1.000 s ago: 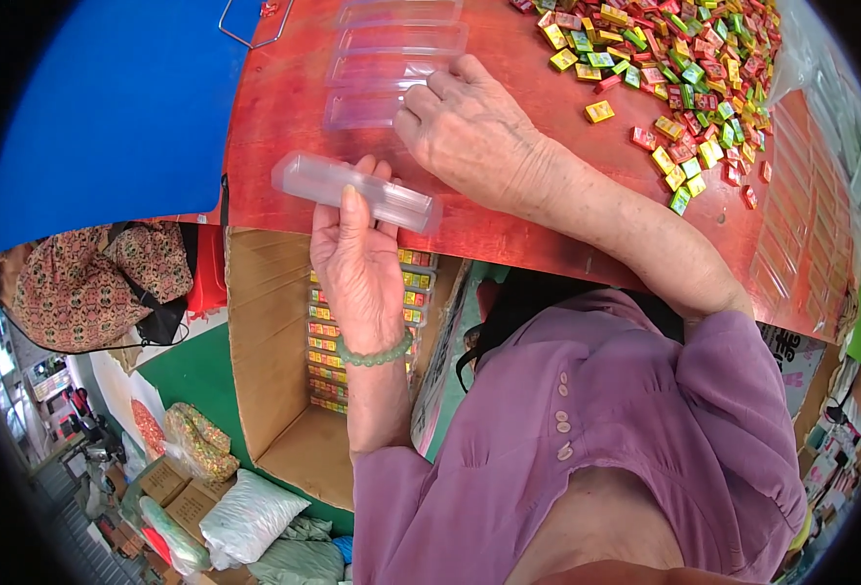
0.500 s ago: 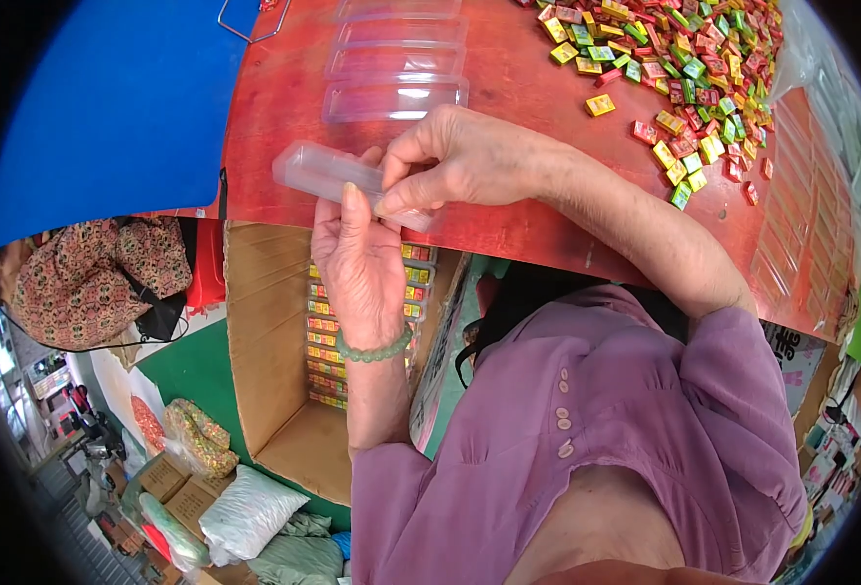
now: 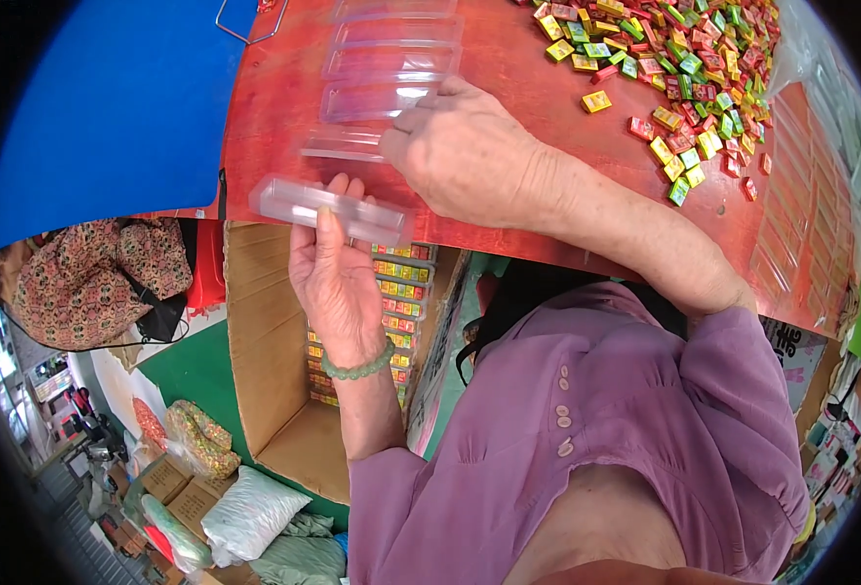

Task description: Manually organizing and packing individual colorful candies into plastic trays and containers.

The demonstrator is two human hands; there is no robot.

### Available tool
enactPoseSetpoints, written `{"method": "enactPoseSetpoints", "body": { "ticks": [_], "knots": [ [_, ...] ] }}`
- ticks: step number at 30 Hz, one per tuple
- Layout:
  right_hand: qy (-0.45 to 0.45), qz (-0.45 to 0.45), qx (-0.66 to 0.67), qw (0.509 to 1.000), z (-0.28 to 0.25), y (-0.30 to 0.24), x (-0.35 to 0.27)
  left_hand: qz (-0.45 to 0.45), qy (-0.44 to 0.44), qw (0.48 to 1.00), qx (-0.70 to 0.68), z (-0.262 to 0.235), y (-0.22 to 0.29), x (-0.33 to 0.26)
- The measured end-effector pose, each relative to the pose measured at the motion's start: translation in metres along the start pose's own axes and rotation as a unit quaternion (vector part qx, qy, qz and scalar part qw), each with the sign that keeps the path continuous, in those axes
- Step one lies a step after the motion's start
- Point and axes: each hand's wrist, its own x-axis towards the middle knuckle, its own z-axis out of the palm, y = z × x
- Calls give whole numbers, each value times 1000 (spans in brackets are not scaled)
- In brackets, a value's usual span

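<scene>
My left hand (image 3: 338, 283) grips a small stack of clear plastic trays (image 3: 333, 213) at the red table's near edge, thumb on top and fingers behind. Farther in, my right hand (image 3: 469, 151) has its curled fingers at the right end of a single clear plastic tray (image 3: 338, 144); this tray is smeared by motion, and my fingertips are partly hidden. It lies low over the tabletop, in line with a row of similar empty trays (image 3: 391, 63) that runs away from me.
Small red, yellow and green boxes (image 3: 684, 83) are heaped at the far right of the red table (image 3: 528, 88). More clear trays (image 3: 806, 205) lie at its right end. Below the edge, a cardboard box (image 3: 265, 331) holds filled trays (image 3: 401, 292). A blue board (image 3: 109, 107) is at left.
My right hand has left the stack and moved away from me with one tray, toward the row. My left hand has shifted left and slightly nearer with the stack.
</scene>
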Motion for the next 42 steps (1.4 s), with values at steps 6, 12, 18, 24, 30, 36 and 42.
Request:
{"method": "enactPoseSetpoints", "body": {
  "ticks": [6, 12, 18, 24, 30, 36, 42],
  "knots": [
    [-57, -28, -90, 994, 9, -3, -4, -5, 0, 1000, -3, -4, -3, -9],
    [28, -13, -59, 998, 4, -6, -8, -7, -3, 1000, -18, 4, -8, -13],
    [-160, 76, 376, 909, -19, -17, -4, -22, -25, 998, -52, 3, -8, -13],
    [-214, 138, 610, 751, -2, -7, -6, -16, -50, 996, -71, 1, -6, -16],
    [-166, 157, 502, 834, -5, -10, -12, -4, -30, 999, -13, -4, 1, -21],
    [-65, -3, 73, 995, -2, -25, -19, 27, 31, 999, 13, -35, 13, -22],
    [-90, -51, -42, 994, 1, -32, -18, 56, 42, 997, 26, -40, 18, -29]
  ]
}}
